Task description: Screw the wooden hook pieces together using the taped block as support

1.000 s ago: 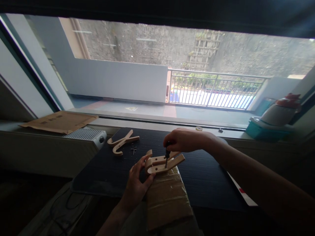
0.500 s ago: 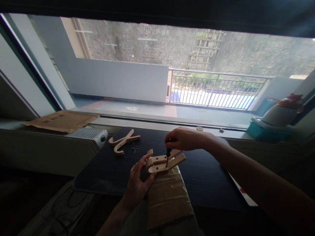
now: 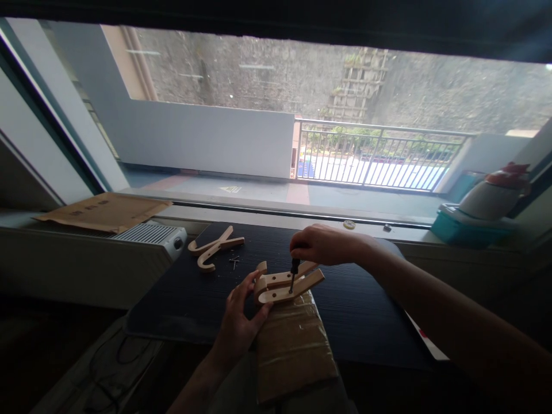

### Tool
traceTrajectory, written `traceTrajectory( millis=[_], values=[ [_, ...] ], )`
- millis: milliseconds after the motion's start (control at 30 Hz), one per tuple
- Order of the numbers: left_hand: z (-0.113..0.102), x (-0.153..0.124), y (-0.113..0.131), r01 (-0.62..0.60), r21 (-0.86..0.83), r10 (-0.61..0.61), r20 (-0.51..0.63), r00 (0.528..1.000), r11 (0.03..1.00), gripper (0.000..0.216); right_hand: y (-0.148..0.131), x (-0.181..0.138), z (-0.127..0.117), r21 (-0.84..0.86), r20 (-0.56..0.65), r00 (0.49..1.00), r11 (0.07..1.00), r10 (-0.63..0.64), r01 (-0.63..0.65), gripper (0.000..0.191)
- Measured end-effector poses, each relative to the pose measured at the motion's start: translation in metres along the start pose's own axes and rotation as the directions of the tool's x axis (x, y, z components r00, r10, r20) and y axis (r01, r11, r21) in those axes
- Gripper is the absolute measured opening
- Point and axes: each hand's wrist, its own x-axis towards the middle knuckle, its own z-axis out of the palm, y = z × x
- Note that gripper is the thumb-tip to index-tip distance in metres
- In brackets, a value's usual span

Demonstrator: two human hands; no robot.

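My right hand [image 3: 317, 244] is closed around a screwdriver [image 3: 294, 268] with a dark handle. The screwdriver stands nearly upright, its tip at a hole in a curved wooden hook [image 3: 282, 294]. Beside that hook lies a second wooden hook [image 3: 282, 278], also with a hole showing. With thumb and fingers, my left hand [image 3: 242, 313] grips the rounded ends of these wooden pieces. They rest on the far end of a brown cardboard box [image 3: 297, 345] wrapped in clear tape.
Two more wooden hooks [image 3: 218, 246] lie crossed on the dark table [image 3: 185, 299], with several screws [image 3: 234, 262] near them. A cardboard envelope [image 3: 106, 211] lies over a heater [image 3: 149, 230] at left. On the sill sit a tape roll [image 3: 349, 225] and a teal box [image 3: 468, 227].
The whole view has shifted slightly. Both hands keep their hold, and the screwdriver stays at the same hole, leaning a little differently.
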Motion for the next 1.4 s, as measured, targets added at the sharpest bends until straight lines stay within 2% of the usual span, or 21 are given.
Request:
traceTrajectory(
  millis=[200, 467, 700, 900, 1033, 1200, 1400],
  values=[
    [0.000, 0.000, -0.002, -0.002, 0.002, 0.002, 0.010, 1.000, 1.000, 0.057, -0.004, -0.002, -0.003, -0.053, -0.005, 0.998, 0.997, 0.062, -0.062, 0.029],
    [0.000, -0.001, -0.002, 0.017, -0.005, -0.017, 0.012, 1.000, 1.000, 0.058, -0.007, -0.004, -0.011, 0.070, 0.061, 0.998, 0.997, 0.009, -0.014, 0.028],
    [0.000, 0.000, -0.002, 0.021, 0.015, -0.021, 0.006, 1.000, 1.000, 0.058, -0.007, 0.003, -0.003, 0.063, -0.008, 1.000, 0.998, -0.007, 0.007, 0.024],
    [0.000, 0.000, -0.003, -0.007, -0.004, 0.007, 0.015, 1.000, 1.000, 0.057, -0.006, 0.001, 0.001, 0.005, -0.052, 0.997, 0.998, 0.057, -0.057, 0.027],
    [0.000, -0.001, -0.001, -0.001, -0.006, 0.001, 0.019, 1.000, 1.000, 0.058, -0.008, -0.003, -0.005, -0.018, -0.019, 0.999, 0.999, 0.041, -0.042, 0.025],
    [0.000, 0.000, 0.000, 0.007, 0.006, -0.007, 0.013, 1.000, 1.000, 0.057, -0.013, -0.006, -0.013, 0.034, 0.072, 0.997, 0.999, 0.013, -0.016, 0.026],
    [0.000, 0.000, 0.000, 0.002, 0.005, -0.002, 0.020, 1.000, 1.000, 0.057, -0.010, -0.002, -0.010, 0.042, 0.029, 0.999, 0.999, -0.013, 0.012, 0.026]
  ],
)
